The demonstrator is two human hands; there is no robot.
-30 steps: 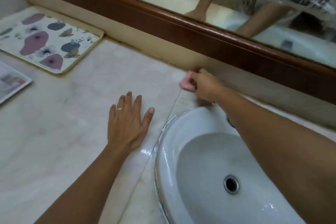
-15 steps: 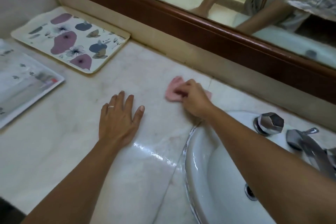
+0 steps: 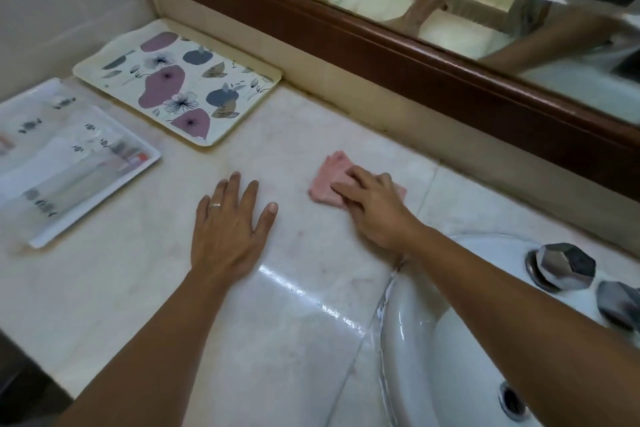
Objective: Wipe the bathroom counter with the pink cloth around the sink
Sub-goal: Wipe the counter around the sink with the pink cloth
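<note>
The right hand point(image 3: 372, 210) presses flat on the pink cloth point(image 3: 329, 180), fingers point(image 3: 346, 189) spread over it rather than curled round it, so the cloth is pinned to the bench point(image 3: 294, 135), not gripped. The cloth lies bunched on the marble, left of the sink point(image 3: 415, 329) and just short of the back ledge under the mirror point(image 3: 467, 10). Part of it pokes out beyond the fingertips to the left; a corner also shows on the far side of the hand.

The left hand point(image 3: 230, 229) lies open, palm down on the bench, fingers splayed, holding nothing. A ring point(image 3: 214, 205) sits on one finger. It rests near the cloth but apart from it, with bare marble between.

The right forearm crosses over the sink's upper left rim. Right of it, a faceted metal tap handle point(image 3: 562, 267) stands on the sink's back edge, with another chrome fitting point(image 3: 620, 302) just beside it at the frame's edge. The drain point(image 3: 512, 402) shows at the bottom right.

A wet sheen glints on the marble between the left wrist and the sink rim.

At the back left, a floral tray point(image 3: 180, 94) lies flat against the ledge. Nearer on the left, a pale tray point(image 3: 69, 156) holds blurred items I cannot make out. The mirror, in a dark wooden frame point(image 3: 381, 55), reflects both arms.
</note>
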